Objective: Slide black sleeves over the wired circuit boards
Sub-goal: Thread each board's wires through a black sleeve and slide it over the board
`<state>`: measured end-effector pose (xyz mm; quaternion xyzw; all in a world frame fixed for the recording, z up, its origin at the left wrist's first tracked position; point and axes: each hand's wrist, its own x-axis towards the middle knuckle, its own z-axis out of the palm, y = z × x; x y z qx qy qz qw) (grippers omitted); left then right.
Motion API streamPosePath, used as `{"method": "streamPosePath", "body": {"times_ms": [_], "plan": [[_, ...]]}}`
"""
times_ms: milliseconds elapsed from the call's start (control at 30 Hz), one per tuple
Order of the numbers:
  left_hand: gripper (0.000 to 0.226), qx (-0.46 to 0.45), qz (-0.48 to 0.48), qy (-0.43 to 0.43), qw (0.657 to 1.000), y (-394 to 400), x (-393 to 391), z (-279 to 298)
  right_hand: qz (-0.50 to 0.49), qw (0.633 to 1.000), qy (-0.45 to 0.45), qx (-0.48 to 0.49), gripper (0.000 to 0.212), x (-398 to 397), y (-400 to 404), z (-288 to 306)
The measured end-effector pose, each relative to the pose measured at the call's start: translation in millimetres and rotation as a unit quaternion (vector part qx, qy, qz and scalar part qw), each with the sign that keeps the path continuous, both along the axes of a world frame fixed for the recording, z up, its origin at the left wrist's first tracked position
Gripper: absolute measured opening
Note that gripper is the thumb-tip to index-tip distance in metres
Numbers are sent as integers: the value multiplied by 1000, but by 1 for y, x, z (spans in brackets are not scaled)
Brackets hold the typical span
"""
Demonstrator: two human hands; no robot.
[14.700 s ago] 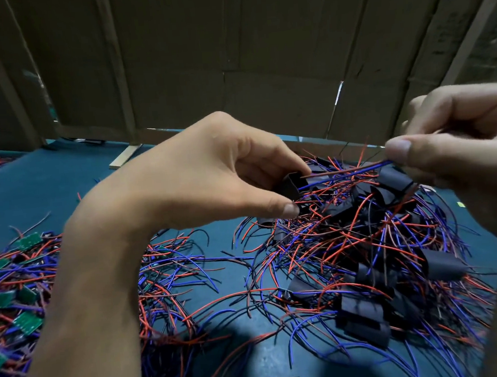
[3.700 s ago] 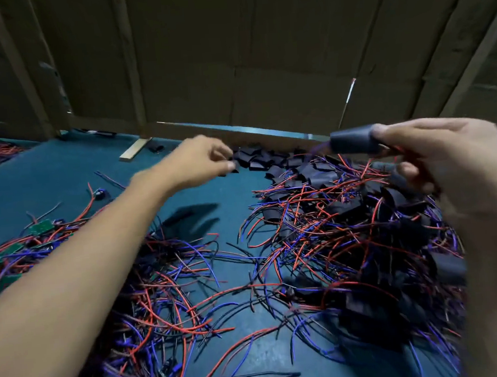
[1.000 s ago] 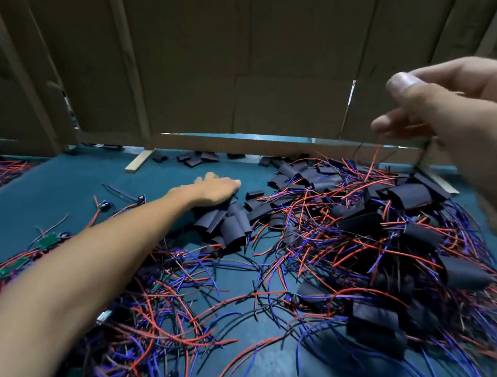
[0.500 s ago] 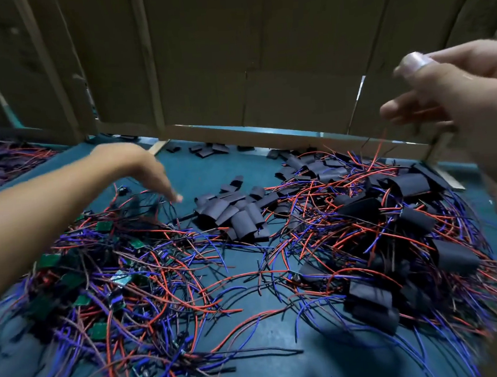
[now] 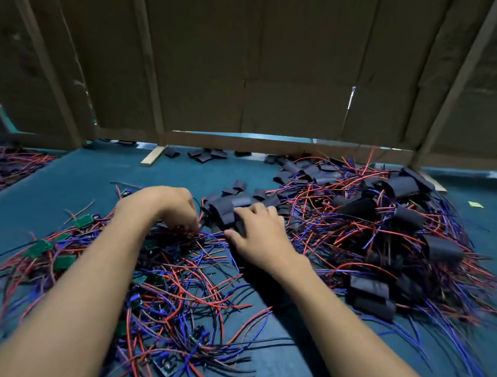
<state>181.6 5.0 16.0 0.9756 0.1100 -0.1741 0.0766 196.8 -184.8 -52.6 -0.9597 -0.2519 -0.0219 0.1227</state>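
**Both hands down in the wire pile**

At the far left a second tangle of wires [image 5: 5,168] lies on the teal table [image 5: 62,185]. Nearer, bare green circuit boards [image 5: 39,248] sit among red and blue wires [image 5: 183,282]. The left hand [image 5: 168,208] reaches into that tangle, fingers curled down — what it pinches, if anything, cannot be told. Just beside it the right hand [image 5: 260,235] rests with fingers spread on the loose black sleeves [image 5: 233,204] — not gripping. To the right lies a heap of sleeved boards [image 5: 393,236], with the cardboard wall [image 5: 261,68] behind.
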Motion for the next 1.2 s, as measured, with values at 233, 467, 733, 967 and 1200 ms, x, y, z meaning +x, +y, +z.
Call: {"method": "streamPosePath", "body": {"times_ms": [233,467,733,967,1200], "plan": [[30,-71,132,-90,985,-15,9,-21,1,994,28,107,50,6,-8,30],[13,-125,98,-201,967,-29,1,12,-13,971,83,225,69,13,-44,53],[19,-401,-106,-387,823,-53,-25,61,-24,947,67,314,58,6,-89,108],[16,-312,-202,-414,831,-73,-53,86,65,889,50,450,71,-22,-118,145],[18,-328,-204,-402,830,-57,-62,93,65,905,-15,420,57,-25,-152,154]]}}
